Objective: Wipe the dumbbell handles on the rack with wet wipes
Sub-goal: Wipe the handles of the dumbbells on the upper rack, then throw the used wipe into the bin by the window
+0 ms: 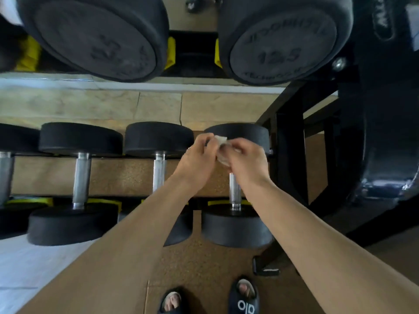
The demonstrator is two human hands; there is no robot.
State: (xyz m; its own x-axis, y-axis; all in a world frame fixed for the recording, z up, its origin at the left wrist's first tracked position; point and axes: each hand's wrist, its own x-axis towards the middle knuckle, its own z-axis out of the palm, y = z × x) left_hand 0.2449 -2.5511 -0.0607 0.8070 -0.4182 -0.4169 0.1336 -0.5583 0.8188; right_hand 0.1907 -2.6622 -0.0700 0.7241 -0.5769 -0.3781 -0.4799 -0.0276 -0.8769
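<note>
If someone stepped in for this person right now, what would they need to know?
Left hand: pinching one end of the wipe.
Right hand: pinching the other end; both grips hold it above the rightmost lower dumbbell's handle.
Things: lower row of dumbbells on the rack, steel handles showing; two bigger dumbbells sit above.
Done: cannot tell which handles are already wiped.
Left: the wipe is not yet on the handle. Probably wrap it round that handle, rub, then do the others.
</note>
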